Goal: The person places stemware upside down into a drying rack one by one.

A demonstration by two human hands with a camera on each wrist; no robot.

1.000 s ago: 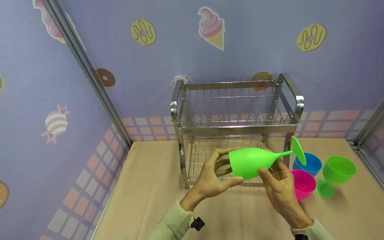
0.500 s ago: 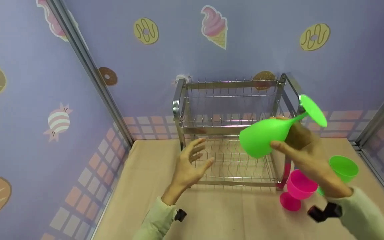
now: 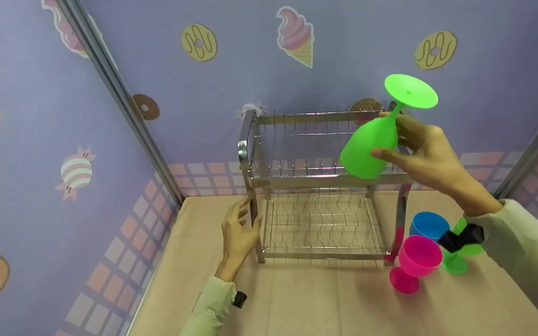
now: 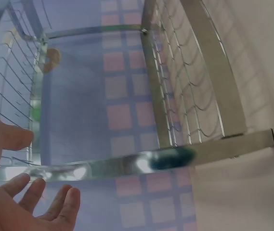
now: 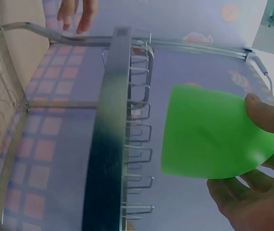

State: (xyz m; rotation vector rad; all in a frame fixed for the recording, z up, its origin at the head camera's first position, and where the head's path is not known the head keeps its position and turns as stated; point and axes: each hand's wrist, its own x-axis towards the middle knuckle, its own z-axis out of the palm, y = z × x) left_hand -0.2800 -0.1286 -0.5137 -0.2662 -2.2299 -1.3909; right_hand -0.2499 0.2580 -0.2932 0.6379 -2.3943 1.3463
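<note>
- From the head view, I see a lilac wall (image 3: pixel 231 93) printed with doughnuts and ice cream, and a beige tabletop (image 3: pixel 306 303) bearing a two-tier metal rack (image 3: pixel 329 181).
- There, the right hand (image 3: pixel 430 158) grasps the green goblet (image 3: pixel 371 147) by its bowl, above the right part of the upper tier; it tilts, foot up and mouth down.
- The left hand (image 3: pixel 238 238) is by the rack's left front post, holding nothing I can make out.
- Right of the rack stand a pink goblet (image 3: pixel 421 255), a blue cup (image 3: pixel 430 226) behind it and another green goblet (image 3: pixel 455 265), partly hidden.
- From the left wrist, that hand's loose fingers and thumb lie either side of the post; I can't tell whether they touch it.
- From the right wrist, thumb and fingers pinch the bowl, its rim apart from the wire prongs (image 5: pixel 139 154).
</note>
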